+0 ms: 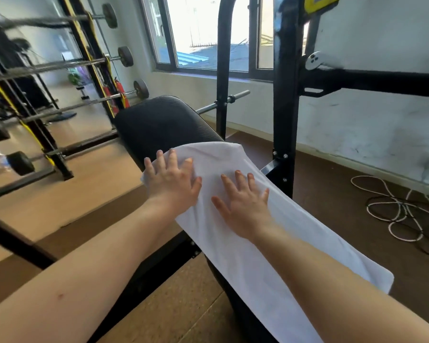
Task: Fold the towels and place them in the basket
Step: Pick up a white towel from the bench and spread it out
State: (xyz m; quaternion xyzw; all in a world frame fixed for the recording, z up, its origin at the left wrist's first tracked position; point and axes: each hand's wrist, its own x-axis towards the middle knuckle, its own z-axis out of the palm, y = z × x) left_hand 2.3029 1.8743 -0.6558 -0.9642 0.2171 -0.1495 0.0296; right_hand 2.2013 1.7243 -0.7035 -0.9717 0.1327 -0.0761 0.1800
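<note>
Right hand (243,206), the nearer of the two, lies palm down with fingers straight and spread on the white towel (270,263), gripping nothing. The forearm behind it stretches long and low from the near edge. A little farther and to the left, the left hand (171,179) is just as flat and splayed, pressing the cloth near its far left corner. The towel runs lengthwise along the black bench (159,120), from the near right up to the far end of the pad. This looks like smoothing the cloth flat before the first fold. The next move probably calls for pinching two corners at one end and carrying them over to meet the other end, edges matched. No basket is in view. Beyond stand the black rack upright (285,95) and the window (203,33).
</note>
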